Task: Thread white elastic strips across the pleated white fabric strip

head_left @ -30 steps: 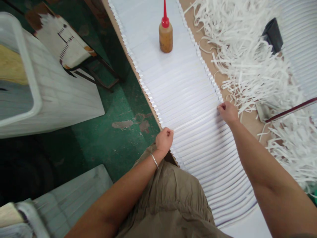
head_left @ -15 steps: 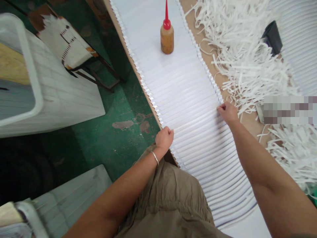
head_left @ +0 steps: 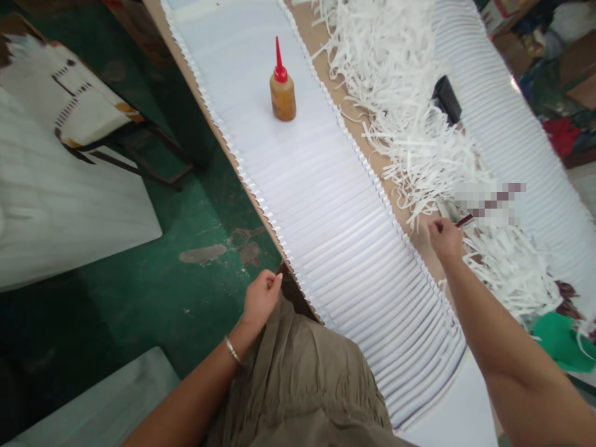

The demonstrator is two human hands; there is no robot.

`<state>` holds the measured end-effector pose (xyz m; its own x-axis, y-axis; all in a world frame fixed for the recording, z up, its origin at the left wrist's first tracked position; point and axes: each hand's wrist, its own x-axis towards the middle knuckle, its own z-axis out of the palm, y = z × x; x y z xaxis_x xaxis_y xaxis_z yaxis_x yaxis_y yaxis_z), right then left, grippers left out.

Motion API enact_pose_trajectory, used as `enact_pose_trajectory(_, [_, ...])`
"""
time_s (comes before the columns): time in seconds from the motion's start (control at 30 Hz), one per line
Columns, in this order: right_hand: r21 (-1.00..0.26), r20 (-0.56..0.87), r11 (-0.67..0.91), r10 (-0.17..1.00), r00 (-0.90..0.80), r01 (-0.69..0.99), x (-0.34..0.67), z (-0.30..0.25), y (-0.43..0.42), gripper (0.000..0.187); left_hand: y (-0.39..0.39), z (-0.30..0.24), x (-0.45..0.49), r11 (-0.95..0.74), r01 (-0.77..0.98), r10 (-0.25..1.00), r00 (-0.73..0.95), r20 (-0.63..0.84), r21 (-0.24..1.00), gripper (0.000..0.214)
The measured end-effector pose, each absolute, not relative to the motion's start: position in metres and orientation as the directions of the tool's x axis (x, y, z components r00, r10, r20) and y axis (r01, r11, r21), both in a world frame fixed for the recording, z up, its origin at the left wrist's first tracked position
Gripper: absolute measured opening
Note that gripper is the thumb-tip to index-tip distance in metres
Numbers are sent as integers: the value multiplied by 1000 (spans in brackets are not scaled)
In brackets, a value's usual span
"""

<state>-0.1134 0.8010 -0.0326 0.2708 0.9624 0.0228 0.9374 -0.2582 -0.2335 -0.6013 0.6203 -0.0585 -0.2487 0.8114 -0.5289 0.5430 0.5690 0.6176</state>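
A long row of overlapping white paper sheets (head_left: 321, 205) runs along the table, with small tabs at both side edges. My left hand (head_left: 262, 297) is just off the table's near edge, fingers pinched together; whatever they hold, if anything, is too small to make out. Beyond the far side of the row, my right hand (head_left: 446, 241) is closed above the brown board (head_left: 421, 239), next to the loose white paper strips (head_left: 410, 149). Its fingertips are curled in, and their contents cannot be made out. A squeeze bottle (head_left: 283, 99) with a red nozzle and amber liquid stands on the sheets.
A black block-like object (head_left: 447, 99) lies by the strips, and a second row of sheets (head_left: 507, 112) stretches behind them. At lower right is something green (head_left: 561, 341). To my left are a white bin (head_left: 93, 211), a chair (head_left: 97, 102) and the green floor (head_left: 209, 211).
Both hands have moved outward from the sheet row: the left past the near table edge, the right over the board by the strips. The view has shifted to the right.
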Motion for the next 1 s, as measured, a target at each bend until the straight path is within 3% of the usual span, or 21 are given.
enact_pose_trajectory(0.23, [-207,29,-161,985,170,965,-141,-46,832,50,635,-44,-589,567,403,812,-128,-569,719,31])
enact_pose_trajectory(0.4, [-125,-33,-149,989,146,981,-148,-41,846,30,657,-39,-581,551,365,805,4,-593,750,31])
enact_pose_trajectory(0.57, [-8,-164,215,963,-213,977,-152,-13,800,23,681,-45,-587,505,369,779,194,-596,780,31])
enact_pose_trajectory(0.63, [-63,-277,302,910,-307,951,-168,2,766,22,692,-45,-586,446,413,768,279,-576,794,29])
enact_pose_trajectory(0.7, [-125,-378,282,873,-308,951,-194,15,734,23,702,-40,-579,365,450,751,375,-543,815,24])
enact_pose_trajectory(0.8, [-299,-492,180,813,-313,937,-247,27,700,25,715,-25,-560,235,431,707,539,-457,871,16])
enact_pose_trajectory(0.9, [-487,-511,33,800,-315,873,-299,32,688,27,724,-10,-539,144,373,676,640,-367,916,29])
enact_pose_trajectory(1.0, [-568,-513,-100,820,-256,817,-330,34,690,21,730,-2,-531,112,387,659,661,-360,915,18])
